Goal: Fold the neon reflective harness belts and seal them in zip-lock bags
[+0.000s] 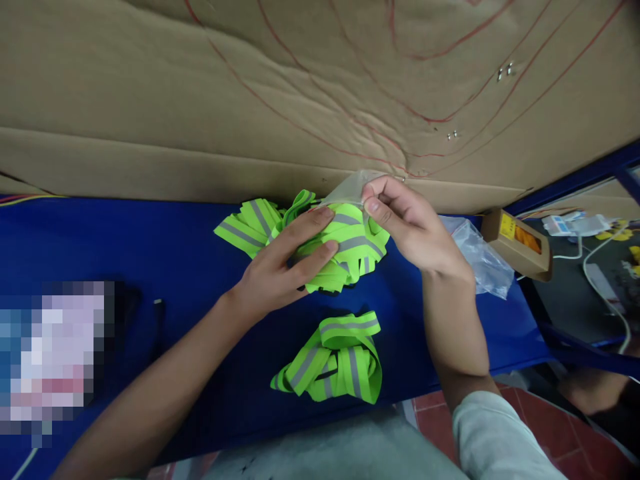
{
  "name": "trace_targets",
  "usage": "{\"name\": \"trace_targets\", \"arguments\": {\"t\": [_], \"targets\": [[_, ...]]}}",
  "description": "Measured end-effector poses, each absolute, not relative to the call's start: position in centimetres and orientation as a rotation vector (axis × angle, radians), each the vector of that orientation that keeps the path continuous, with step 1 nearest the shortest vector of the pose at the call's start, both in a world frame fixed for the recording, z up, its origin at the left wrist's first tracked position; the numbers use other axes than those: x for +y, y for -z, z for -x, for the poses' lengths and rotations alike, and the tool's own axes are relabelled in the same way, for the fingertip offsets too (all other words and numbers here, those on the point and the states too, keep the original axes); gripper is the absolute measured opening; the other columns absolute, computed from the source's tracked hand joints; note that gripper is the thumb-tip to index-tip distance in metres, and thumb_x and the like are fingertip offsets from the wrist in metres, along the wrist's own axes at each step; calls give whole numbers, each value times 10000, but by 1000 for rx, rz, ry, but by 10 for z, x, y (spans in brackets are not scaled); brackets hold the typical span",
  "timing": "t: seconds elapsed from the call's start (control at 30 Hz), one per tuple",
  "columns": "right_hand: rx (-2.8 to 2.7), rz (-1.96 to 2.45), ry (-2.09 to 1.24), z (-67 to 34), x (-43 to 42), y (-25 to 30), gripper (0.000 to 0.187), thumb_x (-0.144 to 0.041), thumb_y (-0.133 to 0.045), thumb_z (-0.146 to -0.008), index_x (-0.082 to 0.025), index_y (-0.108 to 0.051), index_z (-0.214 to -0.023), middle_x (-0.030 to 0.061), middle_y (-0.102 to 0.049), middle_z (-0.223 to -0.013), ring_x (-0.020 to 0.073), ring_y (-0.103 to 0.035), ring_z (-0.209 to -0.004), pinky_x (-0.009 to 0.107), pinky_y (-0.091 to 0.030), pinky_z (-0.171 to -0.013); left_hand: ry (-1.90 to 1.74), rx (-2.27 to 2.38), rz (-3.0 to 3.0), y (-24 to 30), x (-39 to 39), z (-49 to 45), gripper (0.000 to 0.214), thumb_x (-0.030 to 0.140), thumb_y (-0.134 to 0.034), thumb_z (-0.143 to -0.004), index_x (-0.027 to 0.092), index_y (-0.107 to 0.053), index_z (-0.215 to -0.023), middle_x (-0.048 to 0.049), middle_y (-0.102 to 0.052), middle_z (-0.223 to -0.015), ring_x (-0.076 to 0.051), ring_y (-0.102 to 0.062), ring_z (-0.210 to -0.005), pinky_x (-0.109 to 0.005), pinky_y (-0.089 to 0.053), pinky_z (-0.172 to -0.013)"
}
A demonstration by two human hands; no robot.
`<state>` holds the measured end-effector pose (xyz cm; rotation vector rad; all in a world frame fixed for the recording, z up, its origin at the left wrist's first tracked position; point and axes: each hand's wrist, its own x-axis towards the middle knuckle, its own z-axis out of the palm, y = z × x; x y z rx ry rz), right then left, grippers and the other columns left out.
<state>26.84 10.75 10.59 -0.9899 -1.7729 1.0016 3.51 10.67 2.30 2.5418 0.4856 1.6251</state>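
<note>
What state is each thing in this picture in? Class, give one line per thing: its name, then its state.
Left hand: fingers spread over the larger green bundle
Right hand: fingers pinching the clear film
The larger green bundle: loosely gathered
The clear film: edge raised
Smaller green bundle: looped, untouched
Clear bag: crumpled
Small box: orange showing in its cut-out
Black connector: unplugged
Cardboard panel: creased

Brown cardboard (125,87), blue table (125,247), small box (518,245)
</note>
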Motion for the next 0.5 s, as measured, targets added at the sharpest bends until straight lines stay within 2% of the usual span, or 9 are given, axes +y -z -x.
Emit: {"name": "trace_targets", "arguments": {"t": [0.17, 0.27, 0.33, 0.43, 0.5], "targets": [[-1903, 981, -880, -265, 102, -110, 349, -565, -574, -1028, -223, -562, -961, -11, -564, -844, 122, -524, -764, 263, -477, -718, -1537, 536, -2666, -25, 109, -29, 627, 174, -691, -944, 305, -492, -1524, -134, -584, -1547, -284, -597, -1415, -485, -558, -1161], [-1948, 985, -856, -263, 100, -109, 321, -531, -576, -1036, -218, -570, -966, -3, -593, -878, 127, -551, -801, 272, -489, -756, -1523, 608, -2696, -26, 113, -26, 591, 128, -611, -957, 319, -522, -1509, -111, -625, -1490, -279, -595, -1411, -522, -538, -1175], [-1902, 1013, -888, -259, 101, -105, 330, -539, -582, -1030, -217, -576, -961, -4, -597, -888, 123, -560, -810, 264, -494, -758, -1562, 647, -2653, -28, 114, -26, 521, 118, -575, -967, 323, -596, -1445, -87, -650, -1451, -278, -603, -1395, -544, -507, -1193], [-1729, 1053, -1025, -247, 101, -95, 405, -621, -653, -958, -242, -565, -1070, 3, -640, -1004, 121, -609, -884, 244, -530, -776, -1530, 678, -2495, -34, 112, -29, 363, 182, -627, -975, 313, -700, -1306, -54, -707, -1357, -277, -646, -1327, -548, -460, -1222], [-1588, 1062, -1177, -235, 99, -88, 529, -670, -710, -887, -273, -523, -1183, 5, -674, -1095, 127, -649, -952, 236, -562, -785, -1493, 709, -2383, -40, 110, -32, 336, 206, -649, -978, 306, -695, -1296, -41, -728, -1315, -260, -671, -1281, -532, -443, -1236]]}}
